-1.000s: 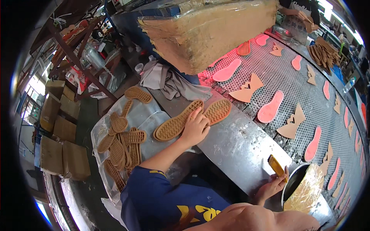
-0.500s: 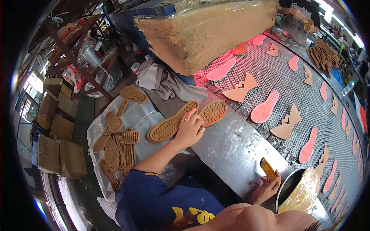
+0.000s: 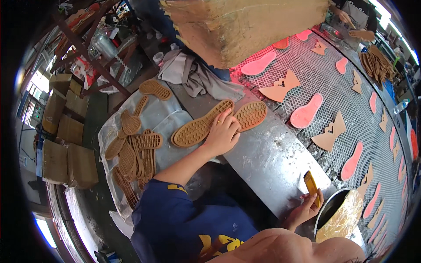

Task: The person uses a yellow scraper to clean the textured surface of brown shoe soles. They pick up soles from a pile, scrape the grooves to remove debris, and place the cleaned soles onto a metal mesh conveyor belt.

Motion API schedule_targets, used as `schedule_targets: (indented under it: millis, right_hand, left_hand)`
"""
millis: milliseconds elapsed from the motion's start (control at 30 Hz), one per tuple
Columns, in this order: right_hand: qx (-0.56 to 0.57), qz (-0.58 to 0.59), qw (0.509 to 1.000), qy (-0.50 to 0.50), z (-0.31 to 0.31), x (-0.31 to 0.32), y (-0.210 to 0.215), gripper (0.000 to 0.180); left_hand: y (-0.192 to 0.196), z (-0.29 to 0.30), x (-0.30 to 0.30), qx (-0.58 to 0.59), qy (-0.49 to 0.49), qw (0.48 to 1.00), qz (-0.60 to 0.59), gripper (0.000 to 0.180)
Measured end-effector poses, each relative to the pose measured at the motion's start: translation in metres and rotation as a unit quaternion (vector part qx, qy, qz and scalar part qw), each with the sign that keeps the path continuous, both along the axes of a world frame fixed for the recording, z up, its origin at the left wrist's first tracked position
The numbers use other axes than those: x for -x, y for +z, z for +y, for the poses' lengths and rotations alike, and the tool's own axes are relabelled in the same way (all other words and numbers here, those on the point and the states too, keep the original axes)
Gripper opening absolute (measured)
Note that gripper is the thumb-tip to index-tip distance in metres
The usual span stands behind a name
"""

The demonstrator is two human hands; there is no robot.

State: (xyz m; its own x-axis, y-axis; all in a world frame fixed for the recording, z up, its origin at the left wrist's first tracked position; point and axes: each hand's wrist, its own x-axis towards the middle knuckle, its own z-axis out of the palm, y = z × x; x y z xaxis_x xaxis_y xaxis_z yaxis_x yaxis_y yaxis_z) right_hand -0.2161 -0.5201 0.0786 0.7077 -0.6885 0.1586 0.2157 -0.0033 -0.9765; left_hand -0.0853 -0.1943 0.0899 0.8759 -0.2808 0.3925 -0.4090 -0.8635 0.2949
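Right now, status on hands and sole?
Left hand on brown sole, tread up. Right hand holding yellow tool beside part-covered pot. Nothing else atop the sole.

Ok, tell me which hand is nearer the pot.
Right. The right hand is beside the pot, at its left, holding a yellow tool; the left hand is farther away, on a shoe sole.

The head-worn left fisheye faces down and forward, close above the near edge of the table (image 3: 264, 154), its wide view reaching well past the far edge.
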Motion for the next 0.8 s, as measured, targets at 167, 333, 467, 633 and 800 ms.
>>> schedule_targets:
  millis: [167,333,467,633,800]
  right_hand:
    - [-0.037,0.006,0.999,0.02,-0.006,0.004,0.007,0.022]
    - [-0.028,-0.004,0.999,0.031,-0.005,0.004,0.013,0.021]
    - [-0.028,0.004,0.999,0.042,-0.011,0.005,0.009,0.021]
    - [-0.053,0.027,0.997,0.054,-0.007,0.005,0.001,0.02]
    - [-0.014,0.031,0.997,0.067,-0.01,0.008,-0.017,0.02]
  left_hand:
    - [0.002,-0.007,0.004,-0.001,-0.004,1.0,-0.004,0.019]
    - [0.004,-0.009,0.007,-0.001,-0.005,1.0,0.001,0.02]
    - [0.004,-0.015,0.009,-0.022,-0.001,1.0,-0.008,0.023]
    - [0.01,-0.027,0.012,-0.05,0.037,0.995,-0.084,0.038]
    - [-0.023,-0.026,0.014,-0.119,0.019,0.988,-0.098,0.035]
